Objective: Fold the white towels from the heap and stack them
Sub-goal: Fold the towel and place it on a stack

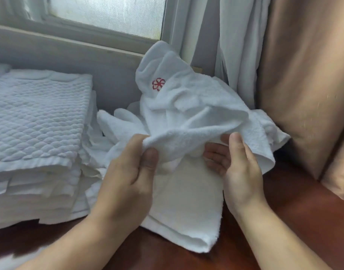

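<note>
Leftmost, a stack of folded white linens (36,117) sits on the dark reddish wooden table (288,221). Its top piece is quilted in a small diamond pattern with a smooth banded hem. Just right of it, against the wall, lie more loose white towels (116,121), soft and rumpled.

The left hand (128,172) pinches a gathered edge of the white towel (192,114) between thumb and curled fingers. This towel is held up above the table, crumpled, fluffy terry cloth with thick rolled folds. A red flower emblem (158,84) is stitched near its upper corner.

Under it a folded towel (186,207) lies flat on the table, rectangular, with a rounded fold at its near edge.

The right hand (239,166), apart from the left, grips the same edge, thumb on top and fingers beneath.

Farther right hang a pleated white curtain (239,45) and a smooth tan curtain (303,84).
</note>
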Demonstrator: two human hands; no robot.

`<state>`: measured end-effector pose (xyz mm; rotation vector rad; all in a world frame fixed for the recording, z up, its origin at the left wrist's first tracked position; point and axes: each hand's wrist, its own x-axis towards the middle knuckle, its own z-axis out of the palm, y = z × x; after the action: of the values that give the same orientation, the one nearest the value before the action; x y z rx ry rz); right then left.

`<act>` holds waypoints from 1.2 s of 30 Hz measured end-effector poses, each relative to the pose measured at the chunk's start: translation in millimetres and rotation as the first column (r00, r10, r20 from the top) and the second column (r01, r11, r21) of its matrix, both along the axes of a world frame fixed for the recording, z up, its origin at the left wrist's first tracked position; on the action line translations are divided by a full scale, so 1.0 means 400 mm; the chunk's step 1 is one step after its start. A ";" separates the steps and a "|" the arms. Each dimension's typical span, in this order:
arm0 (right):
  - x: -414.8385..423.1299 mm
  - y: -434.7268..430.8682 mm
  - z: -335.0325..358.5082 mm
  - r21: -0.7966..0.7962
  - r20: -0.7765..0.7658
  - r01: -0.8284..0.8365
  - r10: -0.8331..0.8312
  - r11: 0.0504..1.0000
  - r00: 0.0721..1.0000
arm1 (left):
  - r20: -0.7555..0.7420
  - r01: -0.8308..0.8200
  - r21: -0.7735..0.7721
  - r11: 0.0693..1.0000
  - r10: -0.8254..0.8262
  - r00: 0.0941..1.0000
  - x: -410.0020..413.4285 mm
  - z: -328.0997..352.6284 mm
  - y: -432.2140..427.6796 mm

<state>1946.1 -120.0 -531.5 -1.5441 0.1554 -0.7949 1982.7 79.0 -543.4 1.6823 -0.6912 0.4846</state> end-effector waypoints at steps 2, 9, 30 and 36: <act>-0.001 -0.008 0.008 0.063 0.040 -0.070 0.067 0.996 0.997 | -0.008 0.049 -0.014 0.999 -0.049 0.999 -0.003 0.005 0.005; -0.006 -0.027 0.032 0.252 0.053 0.023 -0.038 0.968 0.998 | -0.015 0.044 0.328 0.944 -0.041 0.999 -0.025 0.001 0.001; -0.039 0.021 0.021 -0.413 -0.372 -0.543 0.409 0.731 0.833 | -0.072 -0.194 0.227 0.954 0.215 0.974 0.061 -0.039 -0.004; -0.040 0.075 -0.002 -0.443 -0.434 -0.548 0.365 0.709 0.824 | -0.121 -0.089 0.063 0.994 0.096 0.988 0.059 -0.043 0.012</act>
<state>1930.0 -89.9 -532.3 -2.1457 -0.2587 -0.1671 2006.5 83.8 -560.5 1.7886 -0.5432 0.4250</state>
